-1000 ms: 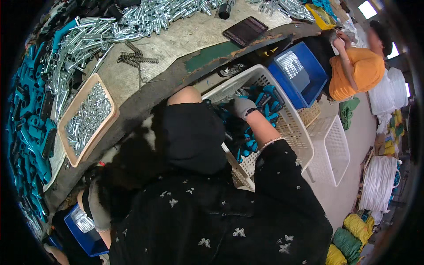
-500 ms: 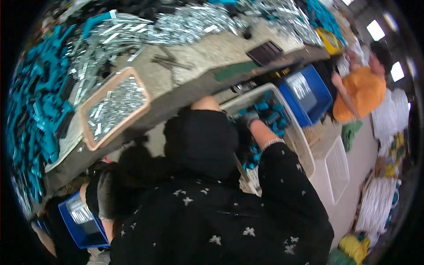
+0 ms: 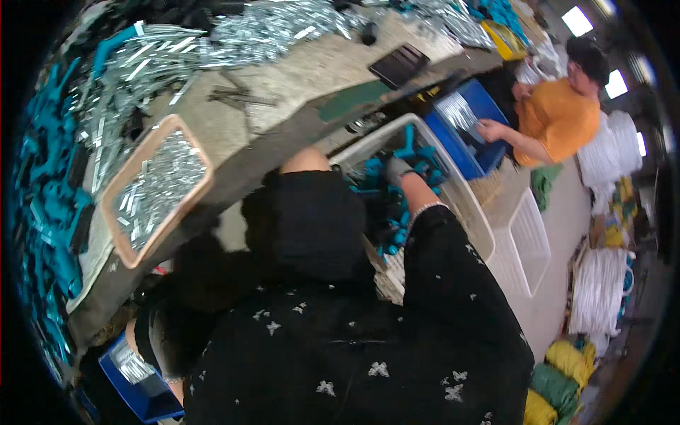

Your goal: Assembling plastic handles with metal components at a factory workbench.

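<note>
My right hand (image 3: 398, 170), in a grey glove with a beaded bracelet at the wrist, reaches into a long off-white bin (image 3: 460, 198). Its fingers look curled among teal and black plastic parts (image 3: 426, 161); what they grip is hidden. A teal piece (image 3: 406, 136) sticks up just beyond the glove. At the lower left, my left hand (image 3: 161, 336), also grey-gloved, lies beside my bare left knee. Its fingers cannot be made out. Close by it is a blue bin (image 3: 151, 404) with shiny silver strips in it.
A peach tray (image 3: 202, 173) of small metal pieces sits on the worktable (image 3: 290, 71), near teal parts (image 3: 53, 241) and silver strips (image 3: 262, 32). Right of my bin stand a blue bin (image 3: 489, 110) and a white crate (image 3: 528, 241). A person in orange (image 3: 559, 120) works there.
The view has shifted, so most things sit further left. My right hand has moved slightly rightward within the bin. The person in orange has brought a hand to the blue bin.
</note>
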### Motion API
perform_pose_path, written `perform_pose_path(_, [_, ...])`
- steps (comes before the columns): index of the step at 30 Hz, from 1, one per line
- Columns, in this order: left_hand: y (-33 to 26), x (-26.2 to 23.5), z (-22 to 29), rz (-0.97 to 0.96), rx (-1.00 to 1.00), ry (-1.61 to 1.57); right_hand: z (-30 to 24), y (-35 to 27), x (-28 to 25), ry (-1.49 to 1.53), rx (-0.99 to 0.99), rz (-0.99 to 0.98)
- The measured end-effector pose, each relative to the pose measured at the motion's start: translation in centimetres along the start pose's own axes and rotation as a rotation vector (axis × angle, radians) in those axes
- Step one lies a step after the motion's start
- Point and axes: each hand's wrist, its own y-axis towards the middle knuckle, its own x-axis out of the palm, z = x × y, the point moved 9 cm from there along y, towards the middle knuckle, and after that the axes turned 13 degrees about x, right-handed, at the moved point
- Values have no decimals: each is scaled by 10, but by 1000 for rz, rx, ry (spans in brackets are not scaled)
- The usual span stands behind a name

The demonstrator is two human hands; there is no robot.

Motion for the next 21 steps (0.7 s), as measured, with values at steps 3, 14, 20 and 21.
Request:
perform_pose_path(3, [-11, -22, 32, -25, -3, 326, -40, -40, -107, 231, 223, 214])
perform_pose_path(14, [-14, -16, 62, -184, 273, 815, -2, -3, -63, -383, 40, 67])
perform_pose_path(20, [5, 10, 2, -54, 106, 100, 73, 51, -13, -598, 125, 277])
perform_pose_path(21, [4, 5, 9, -39, 83, 120, 53, 56, -16, -647, 105, 299])
